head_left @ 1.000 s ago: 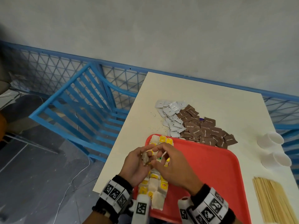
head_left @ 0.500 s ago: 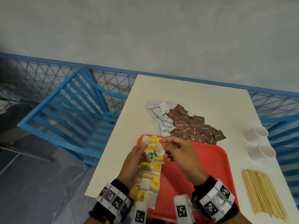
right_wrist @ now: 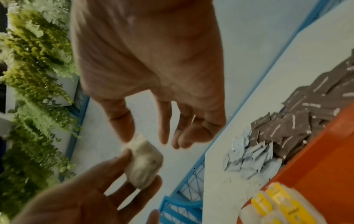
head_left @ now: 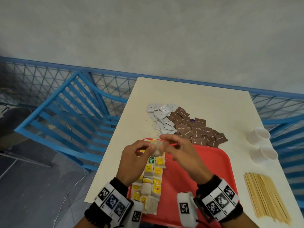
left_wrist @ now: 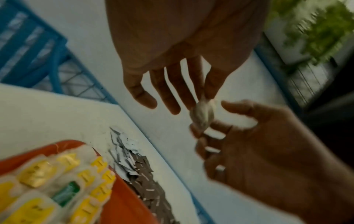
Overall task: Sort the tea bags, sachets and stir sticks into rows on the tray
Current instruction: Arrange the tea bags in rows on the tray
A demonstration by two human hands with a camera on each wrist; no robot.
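A: Red tray on the white counter holds the tea bags, in three rows along its left side. Most tags are yellow, one is green. I cannot count them exactly, the hands cover some.

B: And the hands?

A: Both are lifted above the far left corner of the tray. The left hand and the right hand pinch one pale tea bag between their fingertips, the other fingers loosely spread.

B: What lies outside the tray?

A: White sachets and brown sachets in two touching heaps just behind the tray, too many to count. The brown ones seem to read "Brown Sugar". Stir sticks lie in one bundle on the right. Two white cups lie on their sides near the right edge.
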